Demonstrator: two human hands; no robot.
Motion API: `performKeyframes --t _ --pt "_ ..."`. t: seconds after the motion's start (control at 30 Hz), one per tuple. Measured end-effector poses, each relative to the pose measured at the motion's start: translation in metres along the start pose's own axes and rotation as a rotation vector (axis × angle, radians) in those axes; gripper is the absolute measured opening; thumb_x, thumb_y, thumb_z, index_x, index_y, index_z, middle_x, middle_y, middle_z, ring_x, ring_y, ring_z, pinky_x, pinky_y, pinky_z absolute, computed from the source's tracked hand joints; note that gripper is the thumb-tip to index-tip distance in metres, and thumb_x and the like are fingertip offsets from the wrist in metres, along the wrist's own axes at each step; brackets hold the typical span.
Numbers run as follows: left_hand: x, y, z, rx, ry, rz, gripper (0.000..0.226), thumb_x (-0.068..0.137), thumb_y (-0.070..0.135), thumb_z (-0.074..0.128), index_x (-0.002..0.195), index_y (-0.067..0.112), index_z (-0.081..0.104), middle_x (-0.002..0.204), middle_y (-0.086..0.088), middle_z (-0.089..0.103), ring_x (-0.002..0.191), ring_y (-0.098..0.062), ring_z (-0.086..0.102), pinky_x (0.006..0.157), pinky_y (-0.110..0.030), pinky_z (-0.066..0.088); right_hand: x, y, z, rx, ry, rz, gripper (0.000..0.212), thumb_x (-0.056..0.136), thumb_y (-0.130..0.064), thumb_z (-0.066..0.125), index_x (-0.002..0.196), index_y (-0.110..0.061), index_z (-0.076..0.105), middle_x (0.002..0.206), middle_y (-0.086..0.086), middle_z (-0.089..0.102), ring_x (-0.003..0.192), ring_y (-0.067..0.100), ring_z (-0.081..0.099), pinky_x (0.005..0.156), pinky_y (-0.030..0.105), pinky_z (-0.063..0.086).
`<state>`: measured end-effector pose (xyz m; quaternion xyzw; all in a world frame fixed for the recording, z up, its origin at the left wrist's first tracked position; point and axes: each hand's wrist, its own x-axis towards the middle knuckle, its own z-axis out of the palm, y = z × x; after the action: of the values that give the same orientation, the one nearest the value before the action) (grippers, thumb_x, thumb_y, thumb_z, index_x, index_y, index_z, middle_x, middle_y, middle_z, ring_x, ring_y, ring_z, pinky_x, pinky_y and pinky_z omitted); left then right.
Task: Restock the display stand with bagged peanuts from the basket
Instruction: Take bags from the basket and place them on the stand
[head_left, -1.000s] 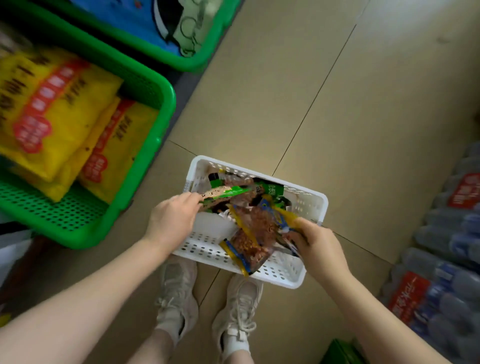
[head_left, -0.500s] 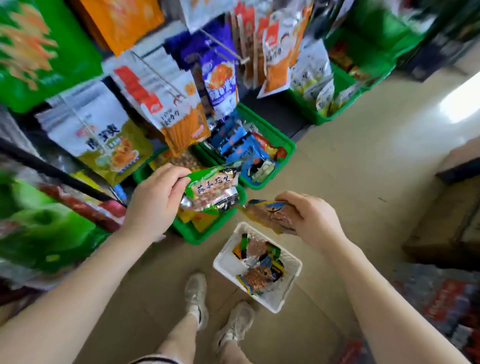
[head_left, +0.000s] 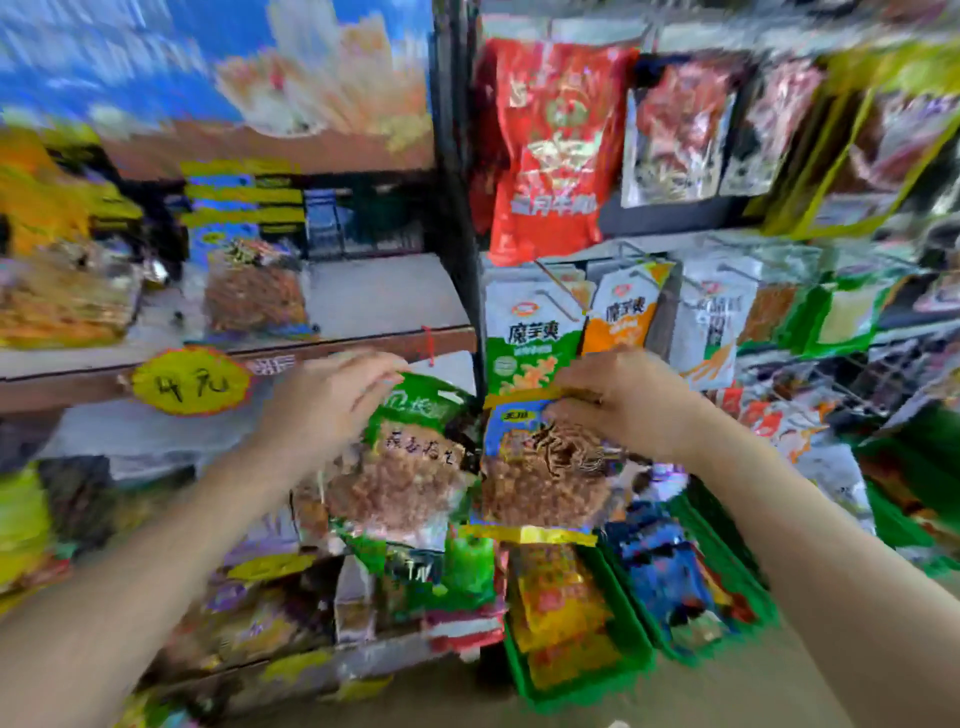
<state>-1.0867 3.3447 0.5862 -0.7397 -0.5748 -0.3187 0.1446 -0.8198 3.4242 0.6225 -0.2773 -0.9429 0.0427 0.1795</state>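
Observation:
The view is blurred by head motion. My left hand pinches the top of a green-topped peanut bag that hangs in front of the display stand. My right hand grips the top edge of a blue-and-yellow peanut bag right beside it, near the stand's black upright post. Both bags hang level with a wooden shelf on the left. The white basket is out of view.
Snack bags hang on pegs to the right, among them a red bag and a green-and-white bag. Green bins of packets stand on the floor below. A yellow price tag hangs on the shelf edge.
Both hands have risen from the basket on the floor to shelf height, each carrying a peanut bag. The camera has swung up from the floor to the display stand.

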Motion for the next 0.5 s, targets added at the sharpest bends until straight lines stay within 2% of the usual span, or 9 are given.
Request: performKeyframes --t 0.1,0.17,0.2,0.27,0.3,0.4,0.5 --pt "0.014 -0.04 -0.052 0.091 0.183 -0.036 0.035 0.089 0.029 0.043 0.097 0.008 0.069 0.094 -0.011 0.072 0.08 -0.028 0.069 0.071 -0.031 0.045 0.049 -0.022 -0.013 0.018 0.038 -0.043 0.037 0.078 -0.039 0.048 0.077 -0.005 0.064 0.068 0.012 0.063 0.072 0.029 0.059 0.063 0.042 0.041" --pt "0.031 -0.063 -0.079 0.12 0.277 -0.053 0.029 0.09 0.024 0.048 0.098 0.006 0.069 0.097 -0.012 0.072 0.085 -0.028 0.068 0.073 -0.033 0.048 0.082 -0.036 -0.017 0.074 0.063 -0.041 0.029 0.079 -0.038 0.05 0.063 -0.014 0.056 0.053 -0.003 0.047 0.057 0.011 0.045 0.054 0.031 0.025" --pt "0.042 -0.076 -0.088 0.127 0.325 -0.063 0.026 0.089 0.02 0.05 0.099 0.005 0.069 0.096 -0.013 0.072 0.085 -0.029 0.068 0.073 -0.034 0.05 0.099 -0.042 -0.018 0.093 0.079 -0.041 0.028 0.079 -0.037 0.052 0.057 -0.021 0.047 0.049 -0.007 0.039 0.057 0.01 0.042 0.052 0.028 0.02" --pt "0.065 -0.103 -0.099 0.103 0.4 -0.093 0.024 0.088 0.016 0.05 0.098 0.003 0.068 0.092 -0.017 0.072 0.081 -0.034 0.068 0.07 -0.04 0.053 0.129 -0.052 -0.022 0.102 0.118 -0.033 0.038 0.084 -0.031 0.058 0.054 -0.027 0.035 0.046 -0.008 0.033 0.056 0.008 0.042 0.05 0.024 0.022" --pt "0.078 -0.116 -0.102 0.083 0.422 -0.102 0.023 0.089 0.015 0.05 0.098 0.003 0.067 0.091 -0.018 0.071 0.08 -0.035 0.067 0.069 -0.042 0.053 0.142 -0.053 -0.025 0.121 0.132 -0.011 0.042 0.086 -0.026 0.061 0.053 -0.027 0.035 0.045 -0.007 0.033 0.053 0.006 0.043 0.048 0.021 0.026" --pt "0.116 -0.148 -0.098 0.046 0.432 -0.124 0.021 0.093 0.015 0.051 0.103 0.002 0.065 0.089 -0.018 0.07 0.076 -0.034 0.064 0.061 -0.039 0.047 0.177 -0.051 -0.035 0.141 0.148 0.057 0.032 0.087 -0.019 0.062 0.058 -0.012 0.048 0.05 -0.001 0.039 0.05 0.008 0.04 0.047 0.017 0.03" --pt "0.147 -0.169 -0.076 0.014 0.378 -0.138 0.022 0.096 0.017 0.047 0.102 0.003 0.063 0.072 -0.014 0.063 0.06 -0.029 0.055 0.047 -0.036 0.036 0.205 -0.041 -0.041 0.117 0.172 0.085 0.038 0.087 -0.018 0.062 0.055 -0.027 0.044 0.05 -0.003 0.042 0.047 0.002 0.044 0.048 0.014 0.032"
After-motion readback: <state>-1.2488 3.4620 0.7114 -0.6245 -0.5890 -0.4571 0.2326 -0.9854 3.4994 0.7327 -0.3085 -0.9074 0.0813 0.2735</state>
